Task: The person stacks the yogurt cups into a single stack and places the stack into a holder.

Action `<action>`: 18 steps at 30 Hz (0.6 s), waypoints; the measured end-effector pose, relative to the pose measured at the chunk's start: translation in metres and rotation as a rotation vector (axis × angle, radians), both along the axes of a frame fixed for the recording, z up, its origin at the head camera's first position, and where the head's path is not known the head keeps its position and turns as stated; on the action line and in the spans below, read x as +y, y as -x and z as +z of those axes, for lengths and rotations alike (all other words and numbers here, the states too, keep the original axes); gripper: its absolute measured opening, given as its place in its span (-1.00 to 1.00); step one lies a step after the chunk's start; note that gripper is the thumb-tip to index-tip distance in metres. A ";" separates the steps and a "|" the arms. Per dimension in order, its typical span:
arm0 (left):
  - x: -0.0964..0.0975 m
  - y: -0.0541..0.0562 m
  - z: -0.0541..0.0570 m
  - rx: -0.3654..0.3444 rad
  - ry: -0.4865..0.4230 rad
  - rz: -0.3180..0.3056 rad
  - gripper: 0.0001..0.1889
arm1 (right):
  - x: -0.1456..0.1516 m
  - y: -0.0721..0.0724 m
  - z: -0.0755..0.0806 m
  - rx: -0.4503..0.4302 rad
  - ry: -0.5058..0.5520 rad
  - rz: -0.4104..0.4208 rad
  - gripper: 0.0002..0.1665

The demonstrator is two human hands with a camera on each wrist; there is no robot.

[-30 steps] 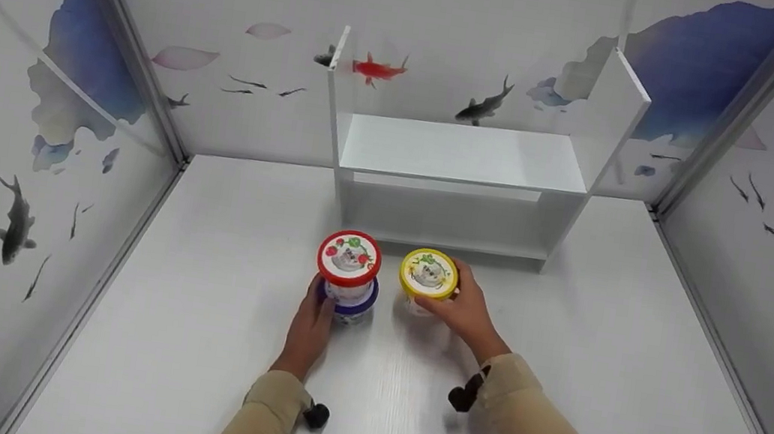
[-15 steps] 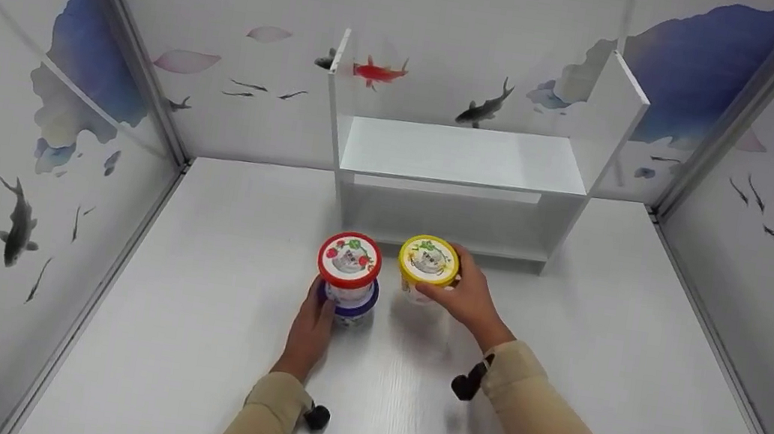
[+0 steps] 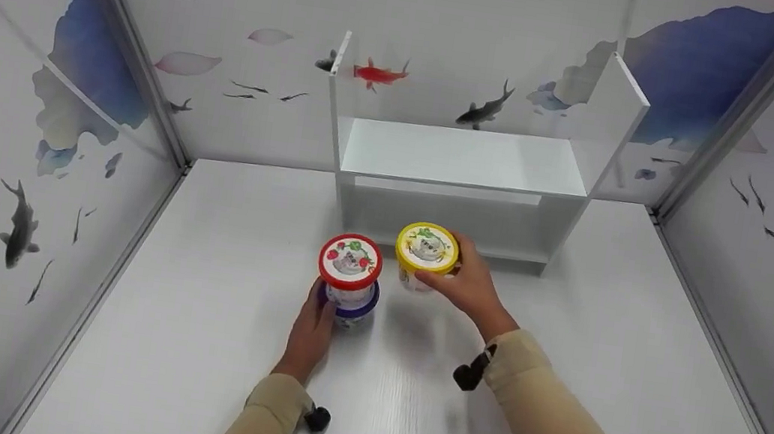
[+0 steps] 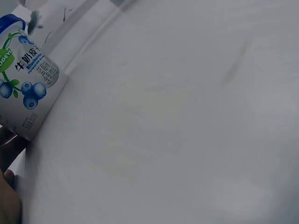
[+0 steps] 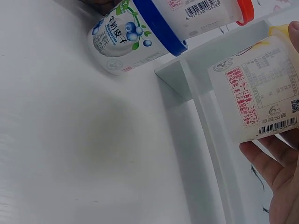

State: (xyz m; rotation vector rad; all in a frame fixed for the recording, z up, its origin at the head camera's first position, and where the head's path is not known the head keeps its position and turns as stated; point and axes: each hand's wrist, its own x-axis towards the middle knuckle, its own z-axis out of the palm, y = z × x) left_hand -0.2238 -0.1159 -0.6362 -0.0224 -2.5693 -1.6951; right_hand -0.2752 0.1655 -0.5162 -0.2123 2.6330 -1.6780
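My right hand (image 3: pixel 472 286) grips a white tub with a yellow lid (image 3: pixel 427 247), raised above the table, its shadow below. In the right wrist view the yellow-lidded tub (image 5: pixel 259 86) shows its printed back, with fingers under and beside it. To its left a red-lidded tub (image 3: pixel 350 263) stands on a blue-lidded tub (image 3: pixel 352 310) with blueberries printed on it. My left hand (image 3: pixel 310 331) holds the blue-lidded tub low on its left side, thumb in front; the other fingers are mostly hidden. In the left wrist view the blueberry tub (image 4: pixel 25 79) is cut off at the left edge.
A white two-level shelf (image 3: pixel 467 156) with tall side panels stands at the back, just beyond the tubs. The white table (image 3: pixel 231 248) is enclosed by walls (image 3: pixel 233 127) printed with fish and petals.
My right hand has lifted the yellow-lidded tub off the table and carried it slightly left and toward the shelf. My left hand and the stacked tubs stay put.
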 end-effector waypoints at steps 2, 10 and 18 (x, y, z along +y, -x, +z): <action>0.000 0.000 0.000 -0.002 0.000 0.002 -0.25 | -0.001 0.000 0.005 -0.004 0.007 0.006 0.28; 0.001 0.000 -0.001 -0.034 -0.002 0.009 -0.22 | -0.004 0.004 0.022 0.039 0.035 0.042 0.19; 0.000 -0.002 0.000 0.006 0.016 -0.001 -0.29 | -0.010 0.003 0.037 0.104 0.046 0.056 0.15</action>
